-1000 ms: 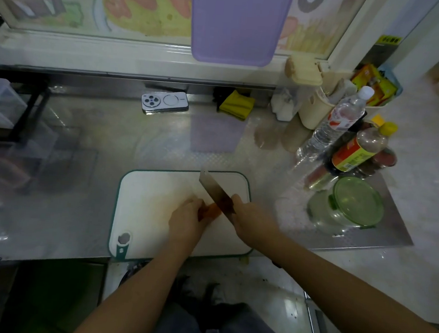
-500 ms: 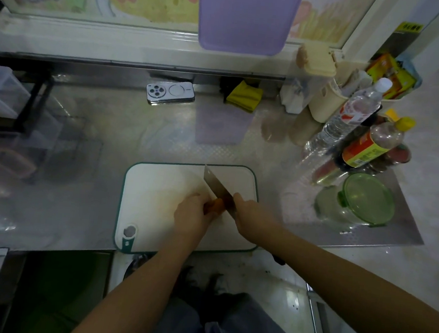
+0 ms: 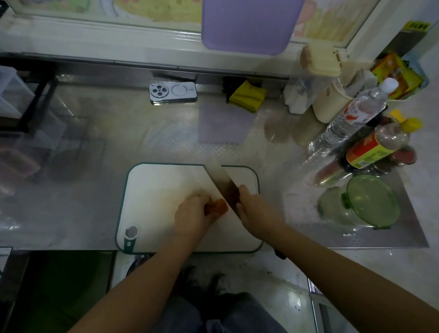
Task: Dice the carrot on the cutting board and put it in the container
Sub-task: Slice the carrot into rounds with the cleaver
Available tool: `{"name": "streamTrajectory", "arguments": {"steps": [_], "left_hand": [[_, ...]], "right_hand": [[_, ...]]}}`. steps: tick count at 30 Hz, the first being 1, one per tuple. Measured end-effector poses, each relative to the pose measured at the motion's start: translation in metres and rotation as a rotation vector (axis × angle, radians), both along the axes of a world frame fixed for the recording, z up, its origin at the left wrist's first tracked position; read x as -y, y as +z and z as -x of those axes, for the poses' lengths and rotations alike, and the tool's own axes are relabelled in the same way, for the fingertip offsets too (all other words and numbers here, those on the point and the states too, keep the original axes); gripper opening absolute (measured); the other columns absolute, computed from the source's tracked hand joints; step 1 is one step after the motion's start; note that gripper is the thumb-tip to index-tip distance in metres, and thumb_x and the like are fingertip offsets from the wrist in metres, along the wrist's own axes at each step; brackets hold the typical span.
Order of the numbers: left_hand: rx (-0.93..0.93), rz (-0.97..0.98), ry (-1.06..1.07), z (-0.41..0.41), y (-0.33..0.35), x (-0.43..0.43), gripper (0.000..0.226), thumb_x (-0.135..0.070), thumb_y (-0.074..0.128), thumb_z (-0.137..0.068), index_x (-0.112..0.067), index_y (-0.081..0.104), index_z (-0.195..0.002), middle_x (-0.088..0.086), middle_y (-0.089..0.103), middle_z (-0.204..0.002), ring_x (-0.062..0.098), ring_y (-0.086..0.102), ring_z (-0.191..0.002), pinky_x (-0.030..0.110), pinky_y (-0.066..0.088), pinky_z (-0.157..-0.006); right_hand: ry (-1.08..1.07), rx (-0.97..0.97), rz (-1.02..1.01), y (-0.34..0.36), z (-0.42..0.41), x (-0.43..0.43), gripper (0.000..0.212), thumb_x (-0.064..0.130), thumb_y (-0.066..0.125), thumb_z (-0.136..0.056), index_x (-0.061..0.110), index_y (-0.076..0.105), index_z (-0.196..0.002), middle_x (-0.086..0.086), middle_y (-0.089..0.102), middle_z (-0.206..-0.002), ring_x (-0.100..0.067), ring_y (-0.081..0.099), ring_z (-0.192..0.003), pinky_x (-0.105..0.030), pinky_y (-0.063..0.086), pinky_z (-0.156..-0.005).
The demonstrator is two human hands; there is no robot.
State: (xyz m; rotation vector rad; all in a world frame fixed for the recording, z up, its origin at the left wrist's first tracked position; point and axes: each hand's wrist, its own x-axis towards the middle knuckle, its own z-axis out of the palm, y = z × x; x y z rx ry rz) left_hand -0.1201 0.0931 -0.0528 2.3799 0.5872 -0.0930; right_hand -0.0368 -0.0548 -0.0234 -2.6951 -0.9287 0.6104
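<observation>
Orange carrot (image 3: 216,207) stub, mid cutting board (image 3: 159,188), gripped by curled L hand (image 3: 193,217), free end pointing 3 o'clock at knife (image 3: 220,178); R hand (image 3: 257,211) wraps handle, blade angled toward 11 o'clock. Container (image 3: 368,201) sits off-board at 3 o'clock.

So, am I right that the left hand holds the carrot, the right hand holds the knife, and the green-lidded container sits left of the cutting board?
Not quite: the head view shows the green-lidded container right of the cutting board; the rest stands.
</observation>
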Motion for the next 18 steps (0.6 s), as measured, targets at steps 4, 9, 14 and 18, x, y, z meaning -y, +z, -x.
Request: {"name": "streamTrajectory", "arguments": {"steps": [4, 9, 14, 18], "left_hand": [[-0.004, 0.007, -0.012, 0.0, 0.0, -0.001, 0.024, -0.041, 0.068, -0.082, -0.021, 0.063, -0.094, -0.003, 0.058, -0.091, 0.015, 0.055, -0.085, 0.026, 0.042, -0.071], [-0.009, 0.022, -0.016, 0.0, -0.001, -0.002, 0.024, -0.039, 0.069, -0.082, -0.021, 0.064, -0.097, -0.002, 0.06, -0.094, 0.015, 0.055, -0.086, 0.028, 0.045, -0.073], [-0.015, 0.011, -0.024, -0.001, -0.003, -0.003, 0.02, -0.035, 0.07, -0.081, -0.021, 0.064, -0.094, -0.001, 0.061, -0.092, 0.018, 0.056, -0.087, 0.028, 0.044, -0.071], [-0.002, 0.017, -0.003, -0.001, -0.005, -0.004, 0.027, -0.035, 0.071, -0.08, -0.023, 0.067, -0.104, -0.001, 0.064, -0.099, 0.018, 0.057, -0.092, 0.028, 0.044, -0.075]], "right_hand": [[0.041, 0.016, 0.063, 0.007, 0.001, 0.0, 0.029, 0.026, 0.04, -0.099, 0.014, 0.036, -0.125, -0.004, 0.058, -0.083, -0.019, 0.054, -0.065, -0.034, 0.051, -0.06], [0.061, -0.036, 0.11, 0.012, 0.004, 0.007, 0.028, 0.022, 0.041, -0.098, 0.012, 0.036, -0.123, -0.006, 0.057, -0.083, -0.021, 0.056, -0.066, -0.035, 0.05, -0.059], [0.073, -0.042, 0.143, 0.008, 0.007, 0.005, 0.028, 0.019, 0.041, -0.098, 0.011, 0.035, -0.124, -0.005, 0.053, -0.083, -0.019, 0.05, -0.064, -0.032, 0.044, -0.057], [0.032, -0.03, 0.113, -0.007, 0.009, -0.005, 0.025, 0.02, 0.04, -0.099, 0.012, 0.036, -0.122, -0.003, 0.049, -0.079, -0.018, 0.045, -0.061, -0.032, 0.038, -0.054]]}}
